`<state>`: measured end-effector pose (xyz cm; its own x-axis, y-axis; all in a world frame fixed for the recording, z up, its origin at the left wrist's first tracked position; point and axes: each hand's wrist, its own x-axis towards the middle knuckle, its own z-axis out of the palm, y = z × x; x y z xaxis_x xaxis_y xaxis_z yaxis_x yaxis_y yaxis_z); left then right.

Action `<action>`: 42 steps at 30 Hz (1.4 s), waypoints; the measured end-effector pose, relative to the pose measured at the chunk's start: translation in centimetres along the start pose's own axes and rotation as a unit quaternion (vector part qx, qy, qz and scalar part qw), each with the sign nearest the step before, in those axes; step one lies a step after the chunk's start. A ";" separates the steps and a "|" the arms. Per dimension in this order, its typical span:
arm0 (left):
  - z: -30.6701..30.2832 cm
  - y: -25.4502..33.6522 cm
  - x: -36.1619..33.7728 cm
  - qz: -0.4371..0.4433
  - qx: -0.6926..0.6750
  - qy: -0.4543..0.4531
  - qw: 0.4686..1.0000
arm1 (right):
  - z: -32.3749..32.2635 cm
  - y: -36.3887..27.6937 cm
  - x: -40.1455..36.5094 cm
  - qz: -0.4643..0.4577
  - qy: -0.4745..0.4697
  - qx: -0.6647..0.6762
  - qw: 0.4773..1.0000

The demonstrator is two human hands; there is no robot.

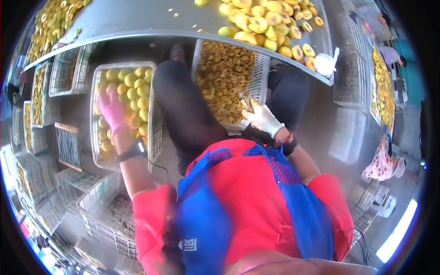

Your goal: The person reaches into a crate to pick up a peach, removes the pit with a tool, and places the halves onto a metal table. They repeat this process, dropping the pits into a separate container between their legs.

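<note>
My left hand (111,110), in a pink glove, reaches down into a wire crate (94,142) of whole yellow-green fruit (133,87); its fingers lie spread on top of the fruit. My right hand (262,118), in a white glove, is closed around a small metal tool (247,104). It hovers at the near edge of a second crate (260,75) filled with brown-yellow pits and scraps (224,73), which stands between my knees. A black watch sits on my left wrist.
A steel table (137,18) spans the top, with halved fruit (268,23) piled on it and a white cup (324,63) at its edge. Stacked wire crates (68,146) crowd the left side. A person in floral clothes (381,162) stands at the right.
</note>
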<state>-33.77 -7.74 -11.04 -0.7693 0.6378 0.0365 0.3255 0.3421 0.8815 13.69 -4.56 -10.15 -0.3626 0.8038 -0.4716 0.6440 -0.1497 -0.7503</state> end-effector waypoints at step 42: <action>18.0 23.8 -19.8 0.022 -0.425 -0.354 0.833 | -6.3 -8.4 -3.0 -0.291 0.297 -0.160 0.895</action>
<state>-0.89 0.19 0.70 -0.1510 0.9870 0.0557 -0.3930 -0.1117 0.9127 13.61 -2.15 0.46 -0.3387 0.8708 0.3564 0.6570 0.4900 -0.5729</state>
